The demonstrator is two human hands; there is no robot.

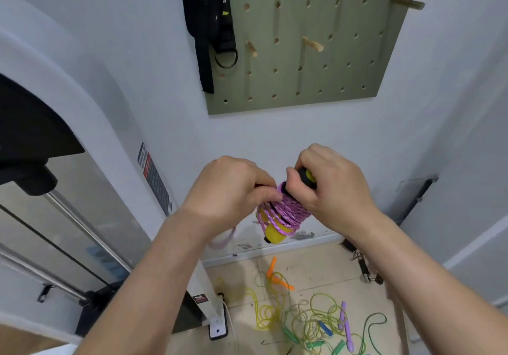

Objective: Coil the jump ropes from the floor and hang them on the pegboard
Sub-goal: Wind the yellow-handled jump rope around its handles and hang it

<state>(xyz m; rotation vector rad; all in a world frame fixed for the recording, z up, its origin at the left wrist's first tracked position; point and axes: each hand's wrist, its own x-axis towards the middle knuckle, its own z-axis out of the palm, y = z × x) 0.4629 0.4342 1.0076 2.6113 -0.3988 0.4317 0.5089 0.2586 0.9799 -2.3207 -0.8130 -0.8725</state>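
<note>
Our right hand [330,187] is closed around the upper end of the paired yellow-and-black handles [275,231], thumb and fingers wrapped on the black grip. Our left hand [228,189] sits just beside it with its fingers curled, pinching the purple rope [288,209] where it meets the bundle. The rope lies in tight turns round both handles. The whole bundle is in the air at about waist height, in front of the wall and below the pegboard [343,74].

A loose purple tail [224,240] hangs under the left wrist, blurred, so we judge that the winding step is nearly done but not closed off. The next move calls for laying that last length round the bundle and tucking or locking its end so the turns cannot slip. After that we need to lift the coil to a free wooden peg [313,44]. We cannot tell how much tail is left, nor whether any loop is there to catch the peg.

A black strap [204,24] hangs at the board's left edge. Down on the floor [316,266] a tangle of yellow and green ropes [302,319] waits with its orange handles [275,272], so most of the task lies ahead.
</note>
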